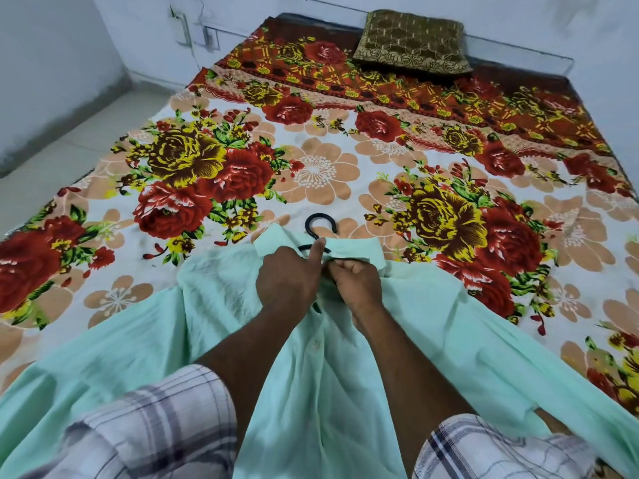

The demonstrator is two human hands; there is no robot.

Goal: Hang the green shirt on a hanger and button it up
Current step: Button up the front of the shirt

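On a flowered sheet (311,167), head view: the green shirt (235,340) lies front-up on its hanger (312,234), long axis running from the black hook (320,216) straight back toward the person. The hook pokes out just beyond the collar (356,248); most of the hanger is hidden in the cloth. Both hands meet just below the hook, at the top of the front opening, touching or nearly so. The left hand (287,280) shows its back, fingers curled down into the cloth on its own side of the opening, thumb stretched straight toward the hook and lying over the hanger's neck. The right hand (358,280) is balled tight, fingertips tucked under and pinching the cloth where the collar ends meet; whether button or hole sits between them is hidden. Both hands are about equally near the top fastening, so the step in hand looks to be the topmost button, with the work then set to travel away from the hook, down the placket between the forearms. One pale button (315,343) shows farther from the hook on that line; whether it is done up cannot be made out. The shirt's sleeves spread wide to either side. Well beyond the hook, at the head of the bed, rests a brown cushion (411,41)
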